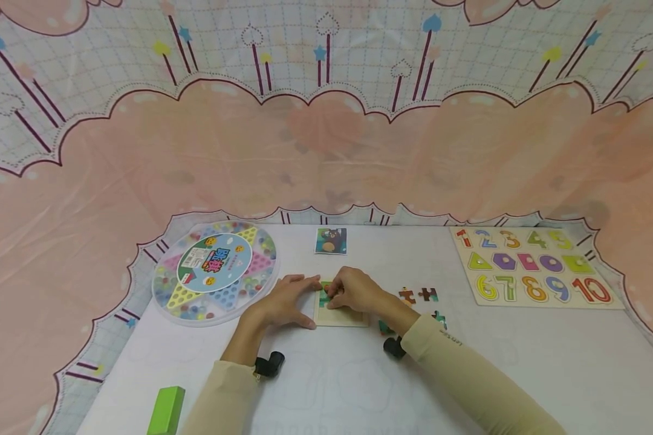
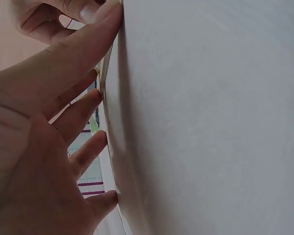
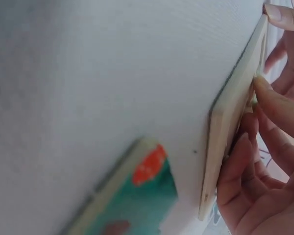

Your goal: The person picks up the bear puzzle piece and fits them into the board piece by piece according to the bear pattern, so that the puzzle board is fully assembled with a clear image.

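A small wooden puzzle board (image 1: 341, 318) lies on the table, with green picture pieces (image 1: 324, 296) along its left side. My left hand (image 1: 285, 303) is spread beside that side, fingers and thumb extended; its thumb (image 2: 95, 44) touches the board's edge. Over the board, my right hand (image 1: 355, 290) has curled fingers and seems to pinch a puzzle piece at the left part, though the fingers mostly hide it. In the right wrist view the board (image 3: 230, 117) shows edge-on under the right hand (image 3: 264, 186), and a loose green puzzle piece (image 3: 142, 191) lies nearer the camera.
Loose puzzle pieces (image 1: 406, 295) lie right of the board, some partly behind the right forearm. Behind it is a bear picture card (image 1: 331, 241). A round marble game box (image 1: 214, 272) stands left, a number board (image 1: 539, 266) right, a green block (image 1: 166, 411) front left.
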### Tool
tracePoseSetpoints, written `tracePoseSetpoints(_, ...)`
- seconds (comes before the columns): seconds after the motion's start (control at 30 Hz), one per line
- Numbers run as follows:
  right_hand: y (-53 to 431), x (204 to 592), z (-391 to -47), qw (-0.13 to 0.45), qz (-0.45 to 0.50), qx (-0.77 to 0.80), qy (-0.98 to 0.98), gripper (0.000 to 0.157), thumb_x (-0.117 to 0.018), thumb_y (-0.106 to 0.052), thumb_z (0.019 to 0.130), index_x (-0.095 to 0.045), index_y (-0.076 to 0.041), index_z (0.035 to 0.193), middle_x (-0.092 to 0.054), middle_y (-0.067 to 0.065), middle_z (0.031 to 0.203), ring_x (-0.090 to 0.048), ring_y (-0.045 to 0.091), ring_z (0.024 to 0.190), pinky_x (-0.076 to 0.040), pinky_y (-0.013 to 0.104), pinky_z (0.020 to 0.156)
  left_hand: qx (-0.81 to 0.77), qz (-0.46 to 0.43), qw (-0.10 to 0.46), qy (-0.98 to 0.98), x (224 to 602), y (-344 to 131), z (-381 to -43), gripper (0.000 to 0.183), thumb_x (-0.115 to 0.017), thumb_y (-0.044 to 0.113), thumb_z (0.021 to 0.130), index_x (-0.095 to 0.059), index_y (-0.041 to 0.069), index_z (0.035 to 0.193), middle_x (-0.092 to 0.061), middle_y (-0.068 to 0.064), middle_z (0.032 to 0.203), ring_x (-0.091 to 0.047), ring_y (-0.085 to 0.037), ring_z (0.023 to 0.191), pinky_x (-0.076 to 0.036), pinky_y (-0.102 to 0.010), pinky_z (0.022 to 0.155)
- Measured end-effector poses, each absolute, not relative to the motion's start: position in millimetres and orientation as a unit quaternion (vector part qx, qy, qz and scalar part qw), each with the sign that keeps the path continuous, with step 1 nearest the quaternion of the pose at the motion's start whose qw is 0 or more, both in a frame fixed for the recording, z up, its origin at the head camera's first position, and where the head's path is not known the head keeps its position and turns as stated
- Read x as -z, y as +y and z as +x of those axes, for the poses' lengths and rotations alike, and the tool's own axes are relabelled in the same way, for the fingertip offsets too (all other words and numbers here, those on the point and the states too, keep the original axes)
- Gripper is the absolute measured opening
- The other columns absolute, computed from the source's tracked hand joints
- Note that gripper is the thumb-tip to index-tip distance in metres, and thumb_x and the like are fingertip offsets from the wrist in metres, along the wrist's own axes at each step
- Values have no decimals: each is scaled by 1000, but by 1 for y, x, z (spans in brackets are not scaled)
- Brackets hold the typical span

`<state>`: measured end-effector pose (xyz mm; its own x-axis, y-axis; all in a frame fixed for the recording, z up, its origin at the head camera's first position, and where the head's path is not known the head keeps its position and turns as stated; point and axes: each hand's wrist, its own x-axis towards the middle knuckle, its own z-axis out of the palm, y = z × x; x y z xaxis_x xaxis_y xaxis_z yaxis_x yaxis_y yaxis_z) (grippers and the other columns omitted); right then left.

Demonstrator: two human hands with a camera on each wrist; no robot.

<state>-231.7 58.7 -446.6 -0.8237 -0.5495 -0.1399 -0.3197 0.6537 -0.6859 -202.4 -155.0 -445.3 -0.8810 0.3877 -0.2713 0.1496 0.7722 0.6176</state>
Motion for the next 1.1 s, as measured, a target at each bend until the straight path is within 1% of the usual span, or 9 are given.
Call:
tracePoseSetpoints(0.1, 64, 443, -234, 199, -259, 349, 878, 16, -81, -20, 87, -78, -8, 98, -68, 4, 101, -53, 12, 87, -44, 21, 73, -301, 146, 196, 922, 445, -154, -203, 77, -92, 25, 73, -58, 23, 141, -38, 4, 166, -22, -36, 158, -23, -66, 124)
tracePoseSetpoints(0.17, 71, 439, -236, 217, -273, 352, 869, 22, -79, -23, 89, -78, -7, 104, -68, 5, 103, -54, 13, 90, -45, 23, 74, -299, 147, 198, 922, 444, -153, -203, 77, -92, 26, 73, -58, 24, 142, -38, 3, 166, -22, -35, 158, -23, -66, 124)
tracePoseSetpoints(0.27, 84, 432, -238, 222, -280, 356, 864, 27, -76, -29, 92, -77, -10, 111, -68, 5, 113, -56, 13, 96, -49, 26, 81, -297, 147, 201, 922, 444, -152, -202, 77, -92, 25, 73, -58, 24, 142, -37, 3, 167, -21, -35, 158, -21, -66, 125)
tracePoseSetpoints(0.33, 96, 425, -238, 211, -271, 361, 867, 29, -74, -32, 93, -75, -13, 115, -66, 6, 122, -60, 15, 100, -52, 30, 86, -295, 148, 202, 922, 443, -151, -202, 77, -92, 25, 72, -58, 24, 142, -38, 3, 166, -21, -35, 158, -21, -65, 125)
tracePoseSetpoints(0.47, 124, 415, -240, 177, -248, 366, 879, 33, -72, -33, 94, -73, -13, 121, -65, 7, 130, -63, 23, 111, -54, 39, 93, -293, 151, 200, 923, 444, -149, -202, 77, -92, 23, 72, -59, 23, 141, -39, 2, 166, -22, -34, 158, -21, -63, 126)
tracePoseSetpoints(0.57, 147, 410, -241, 156, -233, 364, 888, 37, -73, -30, 95, -70, -12, 126, -64, 8, 133, -59, 29, 123, -55, 46, 100, -294, 153, 199, 922, 443, -149, -201, 78, -93, 22, 71, -59, 23, 142, -39, 2, 166, -22, -34, 158, -21, -62, 127)
tracePoseSetpoints(0.7, 175, 406, -242, 132, -226, 366, 893, 43, -73, -27, 94, -65, -8, 132, -61, 12, 138, -52, 37, 133, -51, 54, 108, -291, 152, 197, 924, 442, -150, -201, 80, -93, 21, 71, -58, 22, 143, -41, -1, 164, -24, -34, 157, -22, -61, 127)
tracePoseSetpoints(0.9, 204, 405, -240, 117, -209, 377, 895, 52, -75, -27, 93, -58, -5, 137, -58, 15, 144, -47, 41, 138, -45, 60, 113, -292, 148, 196, 924, 439, -151, -201, 81, -93, 20, 70, -58, 22, 143, -43, -3, 163, -24, -35, 157, -23, -62, 126)
tracePoseSetpoints(1.1, 219, 418, -237, 131, -192, 387, 892, 48, -74, -22, 94, -58, -6, 136, -58, 16, 145, -46, 41, 139, -42, 63, 114, -290, 145, 194, 926, 440, -151, -201, 83, -94, 21, 70, -57, 21, 144, -44, -4, 162, -26, -35, 156, -24, -62, 126)
